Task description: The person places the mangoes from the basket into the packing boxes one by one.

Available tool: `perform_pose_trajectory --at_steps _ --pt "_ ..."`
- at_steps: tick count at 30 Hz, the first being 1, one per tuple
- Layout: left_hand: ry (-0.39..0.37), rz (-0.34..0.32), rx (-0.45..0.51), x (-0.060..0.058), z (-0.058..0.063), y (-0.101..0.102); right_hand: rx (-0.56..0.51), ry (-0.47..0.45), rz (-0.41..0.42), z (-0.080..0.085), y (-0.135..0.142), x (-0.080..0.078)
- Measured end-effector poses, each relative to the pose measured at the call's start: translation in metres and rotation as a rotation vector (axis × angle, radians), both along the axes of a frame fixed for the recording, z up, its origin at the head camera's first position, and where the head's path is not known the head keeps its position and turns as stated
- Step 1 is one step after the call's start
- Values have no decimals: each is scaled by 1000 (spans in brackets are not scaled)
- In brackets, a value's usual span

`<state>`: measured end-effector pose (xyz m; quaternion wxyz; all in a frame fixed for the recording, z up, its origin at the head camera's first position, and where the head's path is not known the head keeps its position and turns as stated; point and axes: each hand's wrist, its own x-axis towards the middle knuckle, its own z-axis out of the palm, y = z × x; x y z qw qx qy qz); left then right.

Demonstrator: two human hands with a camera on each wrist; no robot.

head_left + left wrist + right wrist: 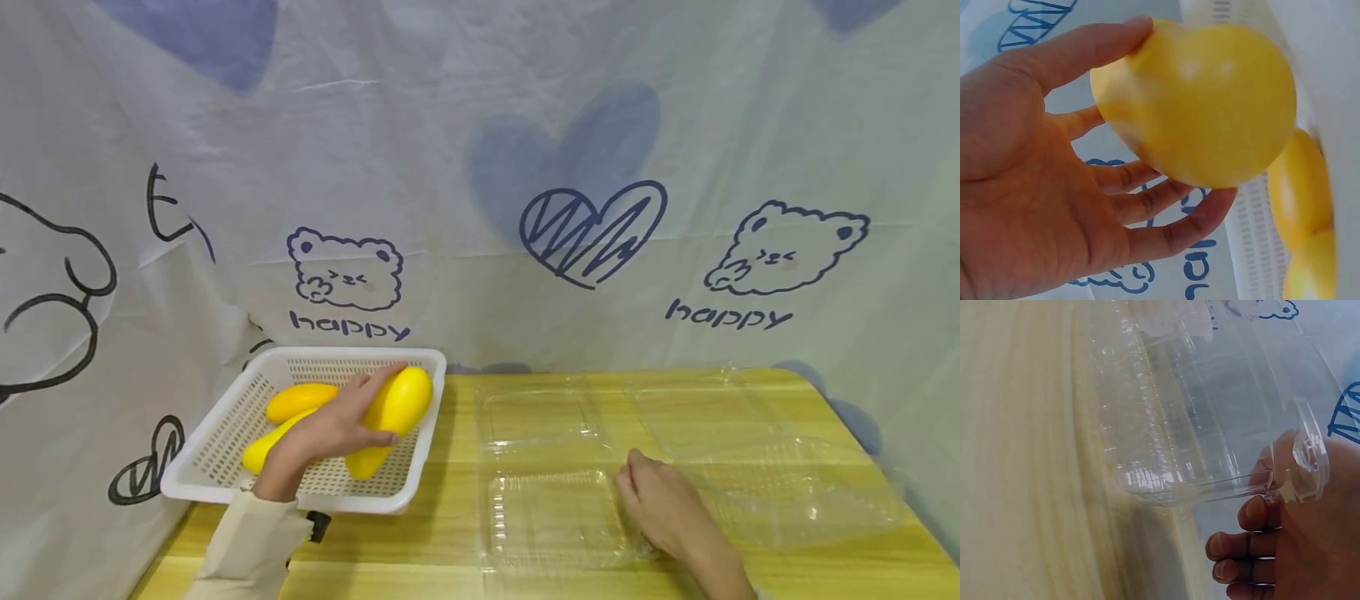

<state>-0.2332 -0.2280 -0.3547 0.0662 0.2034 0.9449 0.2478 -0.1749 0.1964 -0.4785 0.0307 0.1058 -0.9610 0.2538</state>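
My left hand grips a large yellow mango above the right side of a white plastic basket. In the left wrist view, the thumb lies on one side of the mango and the curled fingers touch the other. Two more mangoes lie inside the basket, partly hidden by my arm. At the right, my right hand pinches the rim of a clear plastic clamshell box, whose lid stands open toward the back. The right wrist view shows thumb and fingers at the corner tab of the box.
Another clear plastic clamshell box lies open on the right of the wood-grain table. A white cloth printed with bears and hearts hangs behind the table and along its left side.
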Motion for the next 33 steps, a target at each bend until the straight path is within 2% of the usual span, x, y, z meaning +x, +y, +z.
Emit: perform_pose_trajectory --at_steps 9,14,21,30,33 --pt "57 7 86 7 -4 13 71 105 -25 -7 -5 1" --pt "70 25 145 7 -9 19 61 88 -50 -8 -7 0" --pt "97 42 233 8 -17 28 56 117 -81 -10 -8 -2" --pt "232 13 375 15 -22 38 26 71 -84 -7 -9 -5" --pt "249 -9 425 17 -22 41 11 52 -86 -6 -9 -4"
